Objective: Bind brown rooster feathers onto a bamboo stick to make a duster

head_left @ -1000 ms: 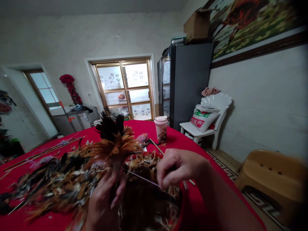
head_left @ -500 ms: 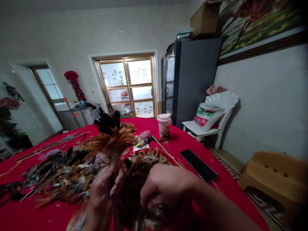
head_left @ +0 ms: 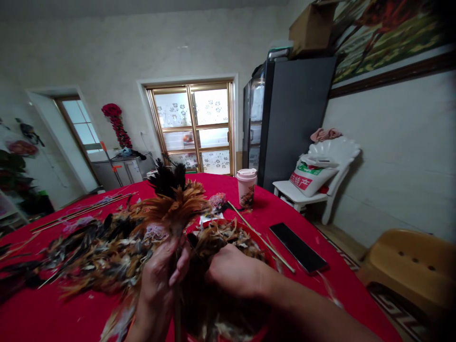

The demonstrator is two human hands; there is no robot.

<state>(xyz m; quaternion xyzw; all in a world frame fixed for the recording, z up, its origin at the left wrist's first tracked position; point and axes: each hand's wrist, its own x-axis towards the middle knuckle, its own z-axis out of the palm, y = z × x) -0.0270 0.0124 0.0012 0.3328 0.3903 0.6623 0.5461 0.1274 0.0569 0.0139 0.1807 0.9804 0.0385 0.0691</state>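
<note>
My left hand (head_left: 162, 268) is closed around the stick of a feather duster (head_left: 174, 209), held upright. Its feathers fan out above the fist, rusty brown below and black at the top. Over a red basin (head_left: 270, 261) full of brown and pale loose feathers (head_left: 223, 232), my right hand (head_left: 233, 273) is curled and reaches down among them. Its fingertips are hidden, so what they hold cannot be made out. To the left of the duster, a wide heap of brown, black and grey feathers (head_left: 103, 251) lies on the red tablecloth (head_left: 71, 313).
A thin stick (head_left: 281, 258) lies right of the basin, beside a black phone-like slab (head_left: 298, 248). Behind stand a pink lidded cup (head_left: 246, 187) and a ball of pinkish strands (head_left: 217, 200). Long sticks (head_left: 81, 213) lie at the far left. A brown stool (head_left: 402, 259) stands right.
My right hand has moved up and away from me, toward the middle of the basin. The view has shifted slightly; my left hand still holds the duster upright.
</note>
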